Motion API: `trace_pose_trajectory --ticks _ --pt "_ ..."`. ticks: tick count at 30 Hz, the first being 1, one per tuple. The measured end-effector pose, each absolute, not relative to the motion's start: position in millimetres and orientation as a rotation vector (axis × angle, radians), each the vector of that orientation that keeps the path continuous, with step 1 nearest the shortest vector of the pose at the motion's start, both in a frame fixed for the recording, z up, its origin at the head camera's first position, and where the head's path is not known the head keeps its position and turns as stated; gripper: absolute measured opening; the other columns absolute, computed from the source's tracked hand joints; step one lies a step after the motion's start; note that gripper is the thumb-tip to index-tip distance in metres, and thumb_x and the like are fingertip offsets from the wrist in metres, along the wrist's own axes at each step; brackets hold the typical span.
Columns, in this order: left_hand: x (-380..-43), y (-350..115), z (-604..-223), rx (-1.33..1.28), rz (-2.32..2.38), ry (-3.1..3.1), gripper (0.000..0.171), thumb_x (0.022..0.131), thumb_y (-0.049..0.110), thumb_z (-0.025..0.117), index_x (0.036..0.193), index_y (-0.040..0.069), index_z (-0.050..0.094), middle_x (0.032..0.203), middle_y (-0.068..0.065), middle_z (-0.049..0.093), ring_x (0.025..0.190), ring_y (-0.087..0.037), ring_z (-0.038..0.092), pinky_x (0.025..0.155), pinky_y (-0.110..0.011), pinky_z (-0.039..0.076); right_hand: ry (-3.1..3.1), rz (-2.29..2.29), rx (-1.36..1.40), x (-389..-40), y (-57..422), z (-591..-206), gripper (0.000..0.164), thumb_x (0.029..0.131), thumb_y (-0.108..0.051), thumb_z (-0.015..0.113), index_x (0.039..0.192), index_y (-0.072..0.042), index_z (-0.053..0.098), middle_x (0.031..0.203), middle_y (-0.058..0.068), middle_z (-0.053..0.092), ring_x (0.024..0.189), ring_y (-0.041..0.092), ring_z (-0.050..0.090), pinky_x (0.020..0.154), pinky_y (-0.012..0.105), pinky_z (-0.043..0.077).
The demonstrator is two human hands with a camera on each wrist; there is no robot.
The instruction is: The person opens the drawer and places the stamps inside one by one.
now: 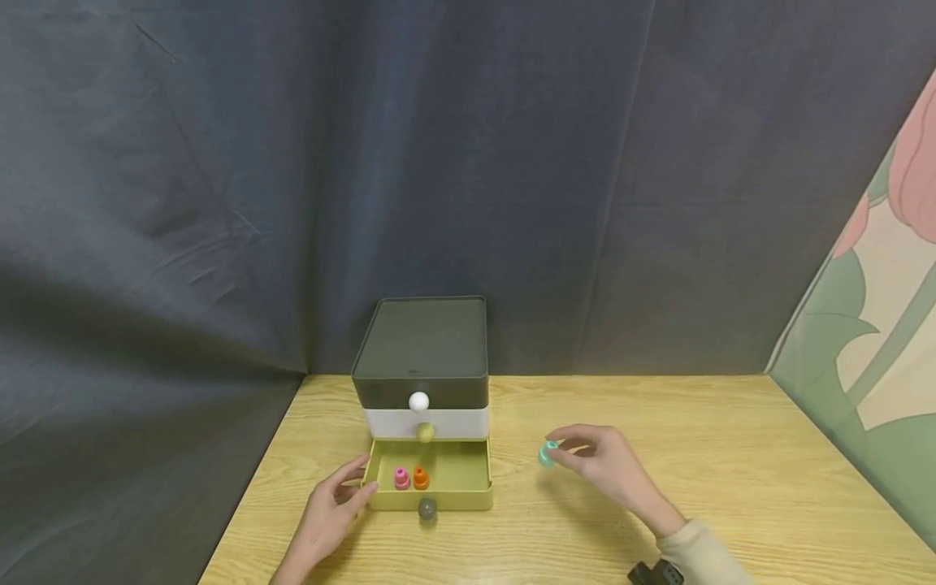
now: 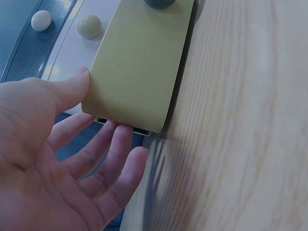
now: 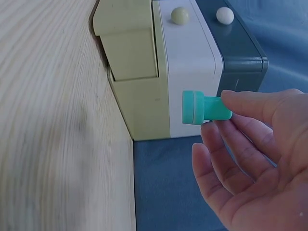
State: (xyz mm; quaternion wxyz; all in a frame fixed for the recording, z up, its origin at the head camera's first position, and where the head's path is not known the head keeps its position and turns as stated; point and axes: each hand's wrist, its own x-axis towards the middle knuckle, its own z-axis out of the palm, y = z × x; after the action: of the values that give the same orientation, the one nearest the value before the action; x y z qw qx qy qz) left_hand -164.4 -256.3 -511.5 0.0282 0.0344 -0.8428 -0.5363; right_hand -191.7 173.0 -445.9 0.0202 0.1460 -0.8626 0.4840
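Observation:
My right hand pinches a small teal stepped peg by its narrow end, between thumb and fingertips, above the table to the right of the drawer unit. Its wide flanged end faces left. At the unit's bottom, a yellow-green drawer is pulled out, with a dark knob on its front. Inside stand a pink peg and an orange peg, side by side toward the left. My left hand grips the drawer's left front corner, thumb at the top edge and fingers along the side.
Above the pulled-out drawer are a white drawer with a yellow-green knob and a dark grey drawer with a white knob, both closed. The unit stands on a wooden table. Dark curtain hangs behind; a flower-patterned cloth hangs at the right.

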Motion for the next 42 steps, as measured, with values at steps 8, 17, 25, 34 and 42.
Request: trace_pose_trajectory --ticks 8,17,25,34,42 --pt "-166 -255 -512 0.080 -1.637 -2.584 0.054 0.097 0.021 0.078 0.147 0.006 0.063 0.131 -0.023 0.070 0.109 -0.034 0.074 0.074 -0.025 0.059 -2.644 1.521 0.573 -196 153 -440 0.029 0.094 -0.025 0.082 0.115 -0.006 0.079 0.112 0.013 0.081 0.087 0.022 0.079 0.076 0.024 0.062" --pt "-167 -255 -510 0.073 -1.631 -2.586 0.054 0.097 0.021 0.078 0.147 0.006 0.063 0.130 -0.023 0.071 0.106 -0.030 0.074 0.072 -0.026 0.058 -2.653 1.532 0.629 -199 129 -440 0.026 0.094 -0.024 0.083 0.112 -0.006 0.081 0.114 0.011 0.080 0.089 0.022 0.078 0.077 0.024 0.062" --pt "-166 -254 -508 0.084 -1.641 -2.595 0.054 0.098 0.022 0.078 0.147 0.006 0.063 0.131 -0.024 0.069 0.107 -0.031 0.073 0.073 -0.026 0.058 -2.675 1.540 0.679 -200 119 -443 0.024 0.095 -0.025 0.080 0.113 -0.008 0.080 0.115 0.011 0.080 0.091 0.019 0.077 0.078 0.024 0.061" --pt "-164 -256 -509 0.085 -1.637 -2.587 0.054 0.097 0.020 0.078 0.147 0.006 0.063 0.132 -0.025 0.070 0.107 -0.032 0.074 0.074 -0.025 0.059 -2.657 1.582 0.697 -199 106 -443 0.024 0.095 -0.022 0.081 0.113 -0.007 0.081 0.115 0.013 0.080 0.092 0.025 0.078 0.079 0.022 0.062" --pt "-163 -255 -511 0.083 -1.653 -2.580 0.054 0.097 0.018 0.078 0.147 0.005 0.063 0.132 -0.026 0.069 0.108 -0.033 0.073 0.074 -0.025 0.059 -2.644 1.612 0.711 -199 93 -445 0.022 0.094 -0.020 0.081 0.111 -0.006 0.081 0.113 0.012 0.080 0.095 0.022 0.077 0.080 0.022 0.061"
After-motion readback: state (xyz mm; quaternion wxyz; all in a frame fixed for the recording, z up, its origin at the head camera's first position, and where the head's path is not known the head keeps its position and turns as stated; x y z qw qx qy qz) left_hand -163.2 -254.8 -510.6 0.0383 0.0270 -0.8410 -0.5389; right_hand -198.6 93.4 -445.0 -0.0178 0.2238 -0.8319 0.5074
